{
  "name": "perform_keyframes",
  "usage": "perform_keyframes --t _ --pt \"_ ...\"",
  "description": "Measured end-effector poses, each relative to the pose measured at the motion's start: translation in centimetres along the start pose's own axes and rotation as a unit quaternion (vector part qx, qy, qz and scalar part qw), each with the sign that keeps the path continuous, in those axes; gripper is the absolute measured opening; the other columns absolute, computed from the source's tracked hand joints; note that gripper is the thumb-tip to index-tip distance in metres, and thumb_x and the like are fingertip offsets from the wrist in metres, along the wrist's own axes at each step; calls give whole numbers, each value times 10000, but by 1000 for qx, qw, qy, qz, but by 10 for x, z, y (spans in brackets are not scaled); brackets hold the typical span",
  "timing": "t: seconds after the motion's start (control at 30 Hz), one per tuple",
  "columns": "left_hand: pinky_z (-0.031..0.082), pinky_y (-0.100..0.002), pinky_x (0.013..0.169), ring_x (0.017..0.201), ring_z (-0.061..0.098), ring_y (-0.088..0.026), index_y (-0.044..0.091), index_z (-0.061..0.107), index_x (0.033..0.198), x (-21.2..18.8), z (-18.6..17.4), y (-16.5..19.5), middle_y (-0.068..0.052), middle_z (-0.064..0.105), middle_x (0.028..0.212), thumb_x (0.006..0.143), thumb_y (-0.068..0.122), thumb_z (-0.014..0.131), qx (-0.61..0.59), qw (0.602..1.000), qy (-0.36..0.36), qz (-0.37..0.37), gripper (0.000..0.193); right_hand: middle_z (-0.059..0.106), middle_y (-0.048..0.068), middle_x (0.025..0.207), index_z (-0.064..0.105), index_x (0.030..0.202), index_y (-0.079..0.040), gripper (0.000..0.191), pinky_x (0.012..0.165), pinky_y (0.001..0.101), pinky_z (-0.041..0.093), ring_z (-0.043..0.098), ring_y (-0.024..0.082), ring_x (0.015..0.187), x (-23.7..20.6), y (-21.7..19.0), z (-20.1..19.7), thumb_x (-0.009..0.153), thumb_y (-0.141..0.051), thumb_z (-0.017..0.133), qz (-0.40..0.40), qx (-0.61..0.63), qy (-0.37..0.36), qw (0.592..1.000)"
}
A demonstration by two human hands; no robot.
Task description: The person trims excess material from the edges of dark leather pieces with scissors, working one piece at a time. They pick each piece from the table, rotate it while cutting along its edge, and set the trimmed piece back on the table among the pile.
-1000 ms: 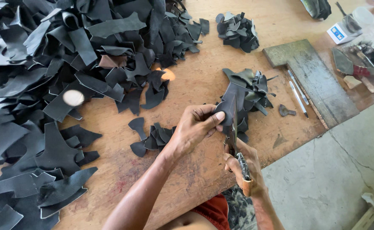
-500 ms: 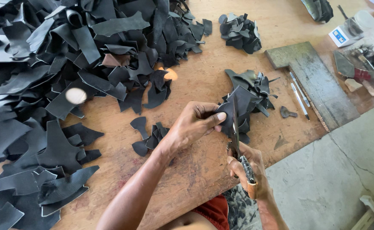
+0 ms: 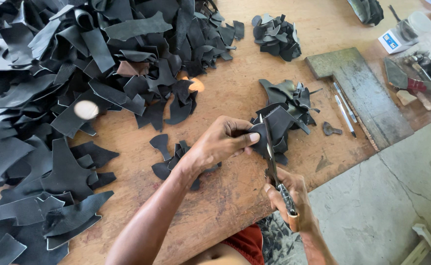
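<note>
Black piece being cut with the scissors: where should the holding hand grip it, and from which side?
Grip the black leather piece at its rounded near-left edge, coming from the left, as the left hand does, thumb on top. The scissors in the right hand run up from below across the piece's left part, so a grip left of the blades probably stays clear of the cut.

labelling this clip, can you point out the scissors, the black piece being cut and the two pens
scissors (image 3: pixel 270 152), head view, on the blade.
black piece (image 3: pixel 280 122), head view, on its flat middle.
pens (image 3: pixel 344 109), head view, on one pen's barrel.
</note>
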State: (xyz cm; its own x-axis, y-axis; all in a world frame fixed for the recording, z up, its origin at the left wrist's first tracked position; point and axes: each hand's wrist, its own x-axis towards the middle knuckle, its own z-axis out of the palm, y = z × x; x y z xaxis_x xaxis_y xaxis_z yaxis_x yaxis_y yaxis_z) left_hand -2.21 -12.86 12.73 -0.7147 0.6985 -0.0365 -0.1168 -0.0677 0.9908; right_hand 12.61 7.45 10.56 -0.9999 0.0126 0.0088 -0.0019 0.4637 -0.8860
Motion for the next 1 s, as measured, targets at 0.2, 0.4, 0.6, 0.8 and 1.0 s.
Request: perform_keyframes --t 0.2,0.4,0.6,0.8,1.0 --pt "612 -230 670 720 665 -60 40 725 1053 -7 5 2 -7 701 827 982 270 690 -5 995 32 90 243 564 5 575 610 772 -54 211 382 272 504 554 98 408 -2 6 0 855 -248 617 -41 41 -20 998" --pt "601 -235 619 686 689 -76 38 699 1051 -9 13 8 -31 745 825 957 198 670 -4 996 51 77 188 582 35 697 594 848 -64 258 469 298 552 583 114 550 5 0 0 868 -321 599 -7 61 -31 998" --pt "560 -236 605 670 646 -69 21 708 1037 -9 17 9 -27 718 793 972 198 692 -20 996 34 77 190 572 41 740 595 920 -73 225 598 337 551 590 137 643 6 -25 -7 826 -278 589 24 46 -41 998" --pt "545 -237 591 650 632 -70 32 704 1033 -5 16 4 -27 713 771 958 209 708 -40 997 30 52 192 583 44 687 600 889 -70 226 555 336 533 603 156 614 11 -31 -7 753 -251 605 87 -13 -26 996" --pt "547 -248 589 661 649 -82 45 675 1006 -4 18 -5 -33 722 787 958 209 713 -115 992 20 39 175 593 54 635 611 856 -45 244 523 336 526 618 170 564 9 -28 -10 730 -254 601 90 -3 -20 996"
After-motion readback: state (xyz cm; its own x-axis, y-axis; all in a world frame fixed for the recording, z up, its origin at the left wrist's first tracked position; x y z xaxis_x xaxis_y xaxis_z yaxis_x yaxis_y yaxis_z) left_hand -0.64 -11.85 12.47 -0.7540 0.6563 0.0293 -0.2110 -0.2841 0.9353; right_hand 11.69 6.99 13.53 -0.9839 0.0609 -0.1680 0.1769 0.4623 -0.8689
